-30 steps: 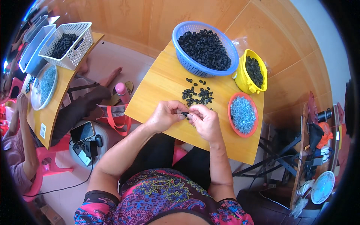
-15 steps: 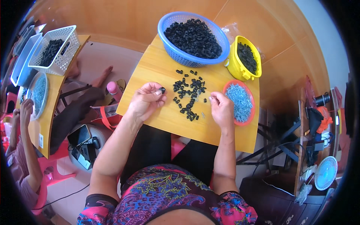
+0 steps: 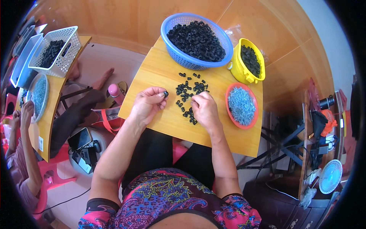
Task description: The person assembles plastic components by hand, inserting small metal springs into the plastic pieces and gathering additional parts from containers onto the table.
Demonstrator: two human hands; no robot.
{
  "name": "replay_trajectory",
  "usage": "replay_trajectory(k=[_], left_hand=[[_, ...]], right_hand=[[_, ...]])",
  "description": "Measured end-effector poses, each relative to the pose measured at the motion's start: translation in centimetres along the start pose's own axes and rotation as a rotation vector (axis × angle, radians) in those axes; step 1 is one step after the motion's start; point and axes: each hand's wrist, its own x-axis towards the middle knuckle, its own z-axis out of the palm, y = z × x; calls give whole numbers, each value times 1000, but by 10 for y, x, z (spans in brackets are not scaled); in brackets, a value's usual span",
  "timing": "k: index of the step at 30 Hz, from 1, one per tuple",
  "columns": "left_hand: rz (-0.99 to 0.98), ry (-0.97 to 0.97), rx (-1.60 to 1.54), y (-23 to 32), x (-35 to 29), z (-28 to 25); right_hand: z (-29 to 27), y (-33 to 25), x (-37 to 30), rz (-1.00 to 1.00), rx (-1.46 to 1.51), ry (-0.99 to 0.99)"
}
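Black plastic piece (image 3: 166,94), pinched by left hand (image 3: 146,105);
right hand (image 3: 206,110) curls, contents hidden; loose pieces (image 3: 184,89) spread toward surface's (image 3: 236,143) front edge, likely for reach.

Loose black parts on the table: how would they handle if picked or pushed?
Probably light: the left hand holds a small black piece between just thumb and fingers. Likely stiff, since the loose black parts look chunky and don't sag. If pushed, they'd likely scatter, lying separately on the flat table.
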Motion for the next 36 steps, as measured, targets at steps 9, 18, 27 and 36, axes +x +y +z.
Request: replay_trajectory(k=[9,18,27,36], left_hand=[[-26,-76,-62,-6,1,0],[-65,-141,-105,-9,-3,4],[-89,-146,-103,-8,-3,3],[-61,-88,-25,-5,0,3]], right_hand=[[15,2,7,-29,-219,-103],[-14,-11,-9,71,197,-1],[-27,10,-22,162,149,41],[-31,21,-36,146,-83,-32]])
